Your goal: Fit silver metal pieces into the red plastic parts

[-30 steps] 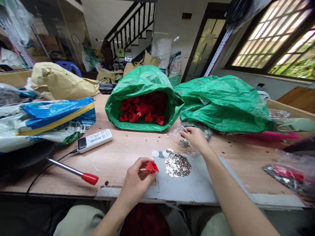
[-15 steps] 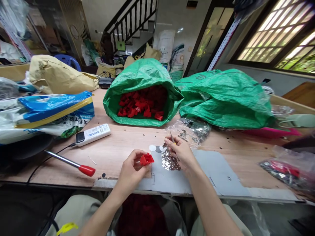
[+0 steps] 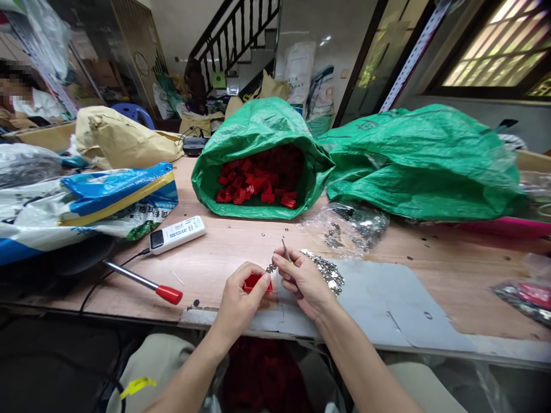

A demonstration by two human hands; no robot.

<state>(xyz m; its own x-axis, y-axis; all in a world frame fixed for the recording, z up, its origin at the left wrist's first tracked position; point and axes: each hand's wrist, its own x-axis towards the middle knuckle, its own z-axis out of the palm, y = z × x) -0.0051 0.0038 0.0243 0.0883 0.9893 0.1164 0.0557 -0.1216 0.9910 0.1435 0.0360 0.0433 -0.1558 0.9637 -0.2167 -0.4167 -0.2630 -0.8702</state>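
My left hand is closed around a small, hollow red plastic part, its fingers hiding much of it. Close beside it, my right hand grips a thin metal tool with its tip pointing up; a bit of yellow shows near the fingers. At the fingertips, between both hands, are small metal pieces; which hand bears them I cannot tell. A pile of shiny flat metal pieces lies just beyond the right hand on a grey sheet.
A green sack full of red parts faces me, with another green sack to its right. A clear bag holds metal pieces. Left are a white device, a red-handled lever and a blue-white bag.
My right hand has moved left from the metal pile to the red part, and small metal pieces now show at its fingertips. The camera view has shifted slightly left.
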